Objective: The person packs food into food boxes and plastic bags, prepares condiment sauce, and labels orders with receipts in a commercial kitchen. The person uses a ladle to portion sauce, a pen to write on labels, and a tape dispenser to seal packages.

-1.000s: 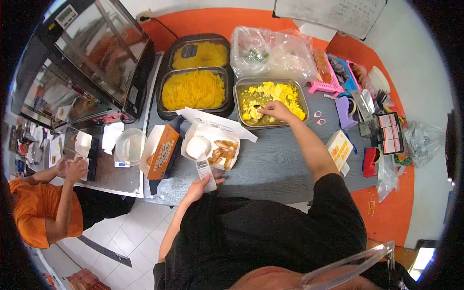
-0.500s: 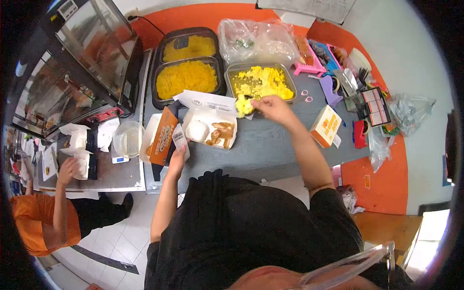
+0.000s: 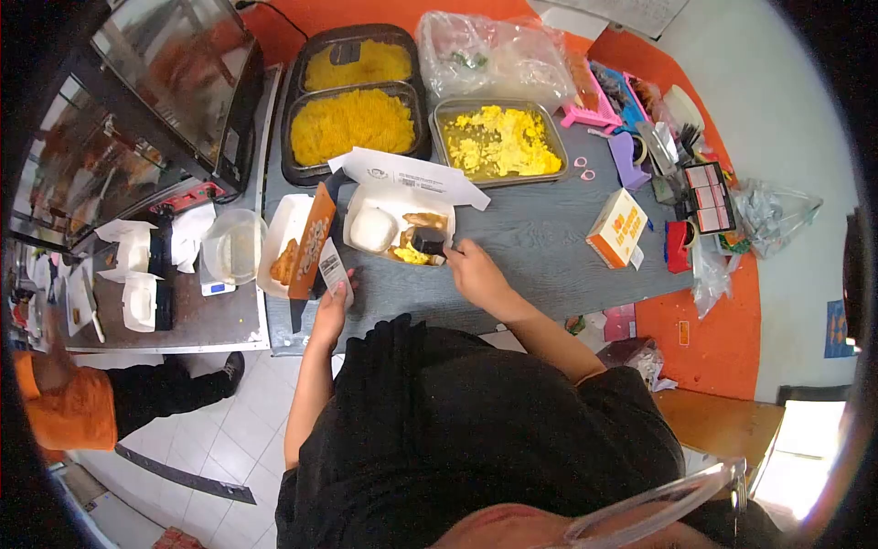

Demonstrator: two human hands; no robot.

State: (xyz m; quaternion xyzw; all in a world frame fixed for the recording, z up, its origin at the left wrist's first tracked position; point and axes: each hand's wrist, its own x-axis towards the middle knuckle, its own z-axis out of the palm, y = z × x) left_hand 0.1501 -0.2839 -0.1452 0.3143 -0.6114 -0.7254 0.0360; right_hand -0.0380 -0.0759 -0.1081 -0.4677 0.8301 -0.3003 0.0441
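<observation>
My right hand (image 3: 477, 274) is closed round a small black scoop (image 3: 428, 241), tilted down inside an open white food box (image 3: 352, 206). Beside the scoop lies yellow scrambled egg (image 3: 412, 252). The same box holds a round white mound of rice (image 3: 373, 229) and brown pieces of meat (image 3: 425, 220). My left hand (image 3: 331, 309) pinches a white printed slip (image 3: 335, 267) against an orange-and-black box (image 3: 311, 240). That box stands open, with a fried brown piece (image 3: 284, 263) in it.
Behind the boxes are a tray of scrambled egg (image 3: 549, 137) and a black tray (image 3: 289, 156) of yellow food. A closed orange-and-white box (image 3: 617, 229) stands at right, near a tape dispenser (image 3: 626, 163). At left are a clear tub (image 3: 219, 252), a glass cabinet (image 3: 183, 82) and a co-worker's orange sleeve (image 3: 78, 407).
My right hand has brought the scoop from beside the egg tray down into the white box, and egg now lies there. My left hand has barely moved. The co-worker's hand has left the small boxes.
</observation>
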